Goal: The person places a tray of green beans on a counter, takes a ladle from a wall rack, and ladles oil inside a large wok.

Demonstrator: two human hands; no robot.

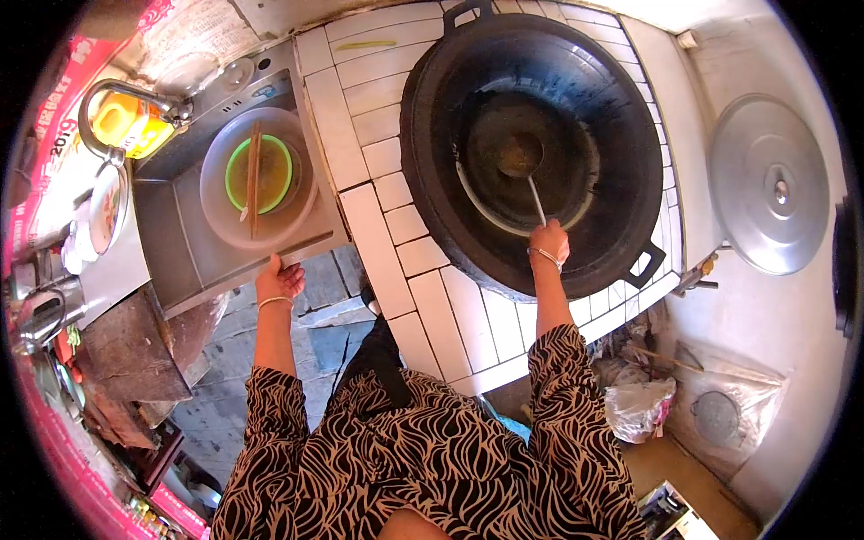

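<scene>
A long-handled metal ladle (520, 155) is gripped near the end of its pale handle by the right hand (549, 243), the fingers being closed around it. Its round bowl is held low over the middle of a large, round black metal wok (621, 144), where a shallow, dark pool of liquid (486, 184) with a pale edge is seen. Whether any liquid is carried in the ladle's bowl cannot be told. The wok is set into a white-tiled desk (364, 126), on which a thin yellow-green strip (364, 44) is also left, well apart from the wok.

Nothing is seen to be held by the left hand (281, 277); it is open, with fingers loosely bent, beside the front edge of a grey steel sink (166, 238). Whether that edge is touched cannot be told. In the sink a translucent plastic basin (211, 193) is placed, with a green-rimmed round bowl (230, 173) inside and brown wooden chopsticks (255, 180) laid across it.

The step in hand is judged to be the stirring or scooping of the wok's liquid. For the next move, a firm grip and a level ladle bowl would seem to be called for, so that spilling is avoided.
</scene>
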